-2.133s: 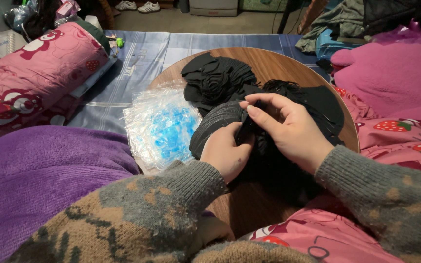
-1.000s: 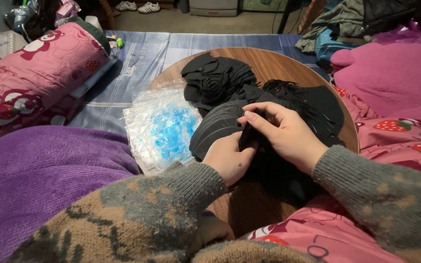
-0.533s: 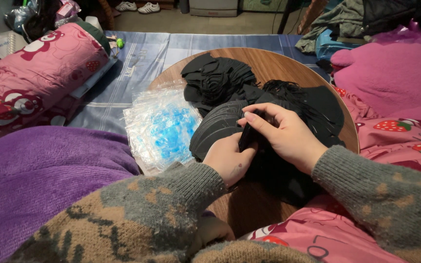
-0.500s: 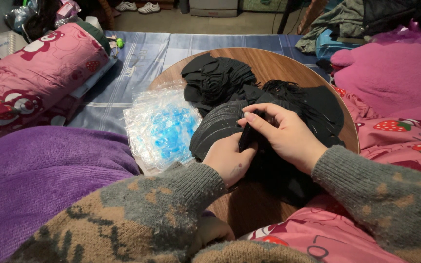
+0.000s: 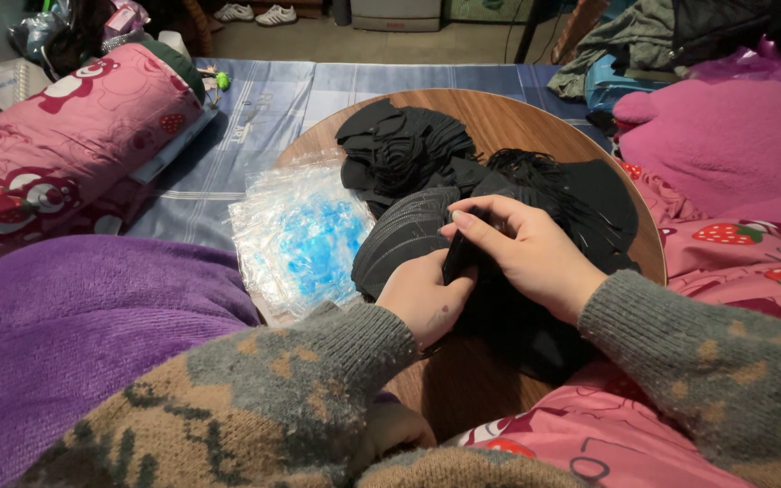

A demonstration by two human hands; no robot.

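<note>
The left hand (image 5: 427, 298) fingertips are hidden under black fabric (image 5: 499, 262), so its grip seems unclear.

1. This is looking like a home, most likely a bedroom or living room where someone is sitting on bedding.
2. A pink cartoon-bear bolster pillow (image 5: 56, 136) is lying at the left, beside a purple fleece blanket (image 5: 74, 334).
3. A blue striped sheet (image 5: 255, 108) is covering the surface beneath a round wooden tray table (image 5: 535, 113).
4. A pink strawberry-print quilt (image 5: 743, 262) and a magenta plush cushion (image 5: 725, 136) are sitting at the right.
5. White sneakers (image 5: 255, 14) are resting on the floor at the far edge, and loose clothes (image 5: 671, 36) are piling up in the top right corner.
</note>
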